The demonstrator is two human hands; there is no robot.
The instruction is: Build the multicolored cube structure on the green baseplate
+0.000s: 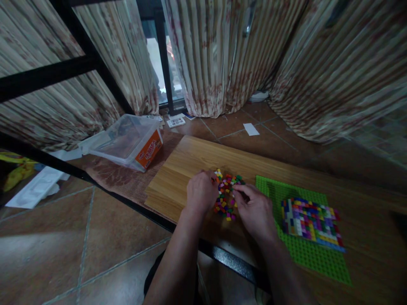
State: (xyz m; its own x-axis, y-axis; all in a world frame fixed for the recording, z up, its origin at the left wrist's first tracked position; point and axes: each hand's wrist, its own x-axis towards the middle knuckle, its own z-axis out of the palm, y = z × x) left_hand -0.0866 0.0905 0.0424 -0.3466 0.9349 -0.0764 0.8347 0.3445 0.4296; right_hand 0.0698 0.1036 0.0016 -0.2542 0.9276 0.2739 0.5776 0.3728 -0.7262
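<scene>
A pile of several small coloured bricks (pixel 226 195) lies on a wooden board (pixel 187 169). My left hand (pixel 201 192) rests at the pile's left edge, fingers curled down onto the bricks. My right hand (pixel 253 208) is at the pile's right edge, its fingers pinched together over the bricks; what they hold is too small to make out. To the right lies a green baseplate (pixel 305 252) with a patch of multicoloured bricks (pixel 310 222) built on it.
A clear plastic box with an orange label (pixel 130 142) sits on the floor at the back left. Papers (pixel 34 188) lie on the tiled floor. A black metal frame (pixel 104 80) crosses the left side. Striped curtains (pixel 241 55) hang behind.
</scene>
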